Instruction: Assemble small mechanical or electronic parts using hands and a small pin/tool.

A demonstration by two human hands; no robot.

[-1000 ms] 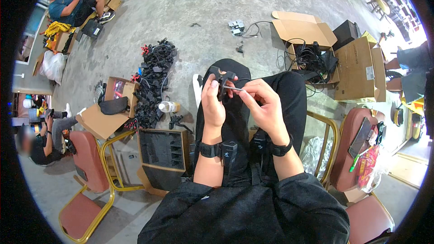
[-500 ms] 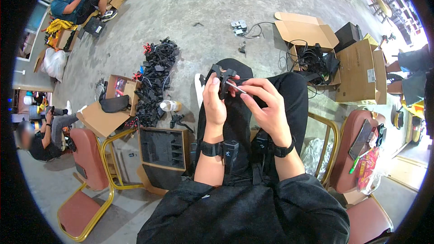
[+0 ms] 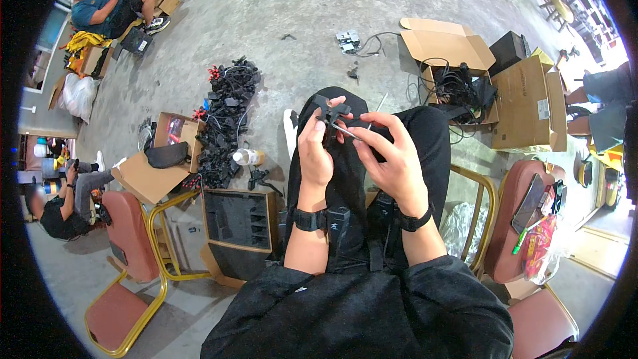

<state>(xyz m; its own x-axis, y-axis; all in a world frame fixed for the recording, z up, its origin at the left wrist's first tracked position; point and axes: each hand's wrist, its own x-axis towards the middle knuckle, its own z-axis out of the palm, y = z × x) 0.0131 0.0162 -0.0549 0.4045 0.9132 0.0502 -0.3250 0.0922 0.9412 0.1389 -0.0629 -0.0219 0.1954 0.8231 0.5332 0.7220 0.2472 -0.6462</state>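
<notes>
Above my lap, my left hand (image 3: pixel 316 158) is closed around a black plastic part (image 3: pixel 335 114) that looks like a small bracket or clamp. Its lower portion is hidden by my fingers and palm. My right hand (image 3: pixel 393 159) pinches a thin metal rod (image 3: pixel 343 131) between thumb and fingers. The rod slants up to the left, its far end at the black part; whether it sits in a hole there I cannot tell. Just beyond my right fingers a narrow pale stick (image 3: pixel 382 101) shows, and what it belongs to is unclear.
Left of my legs lie a heap of black parts with cables (image 3: pixel 229 119), a bottle (image 3: pixel 248 157), an open carton (image 3: pixel 149 173) and a foam-lined case (image 3: pixel 239 218). Cartons with cables (image 3: pixel 465 90) stand at the right. Chairs (image 3: pixel 133 236) flank me. Other people (image 3: pixel 103 10) sit farther off.
The black part has turned a little in my left hand. My right hand and the rod have shifted slightly left, and the pale stick has come into sight beyond my right fingers.
</notes>
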